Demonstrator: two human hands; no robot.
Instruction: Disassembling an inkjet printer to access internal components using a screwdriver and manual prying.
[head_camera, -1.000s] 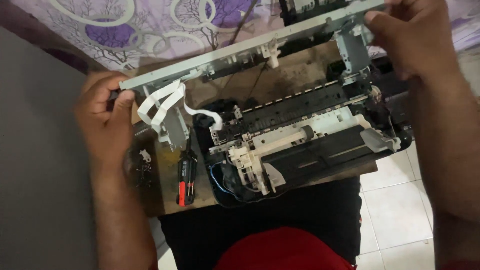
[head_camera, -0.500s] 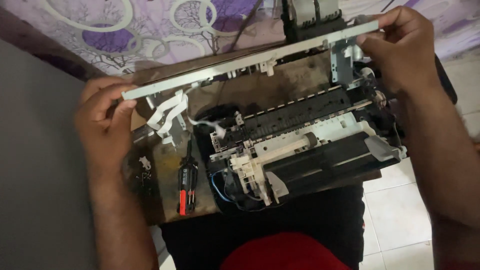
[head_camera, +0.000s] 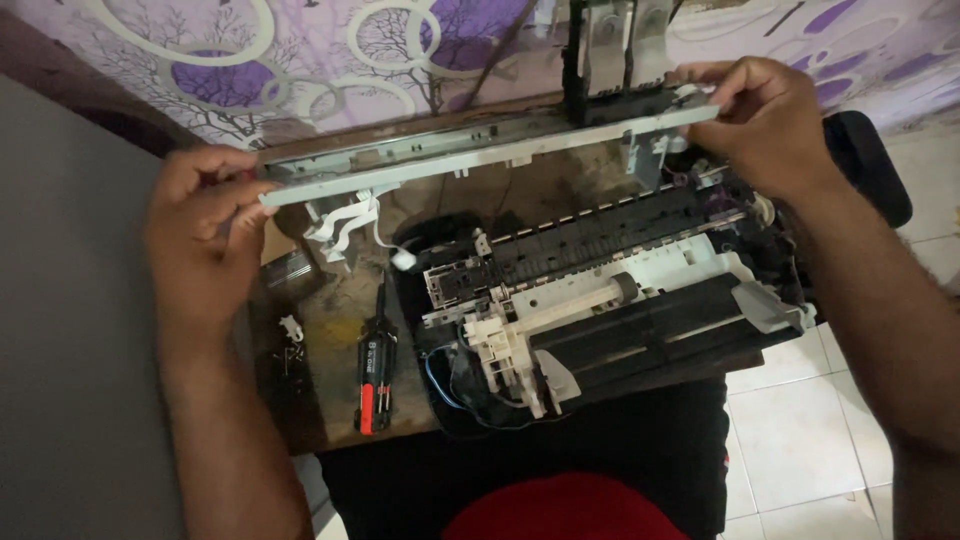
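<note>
Two hands hold one long metal rail above one opened printer.

The left hand (head_camera: 205, 235) has its grip clamped on the left end of the metal rail (head_camera: 480, 158), and the right hand (head_camera: 770, 125) is clamped on the right end. The rail hangs above the printer chassis (head_camera: 610, 310), with one black carriage (head_camera: 605, 55) riding on it. Left of the printer, one red-and-black screwdriver (head_camera: 375, 365) lies on the wooden desk (head_camera: 320, 400), white ribbon cables (head_camera: 340, 222) dangling above it.
</note>
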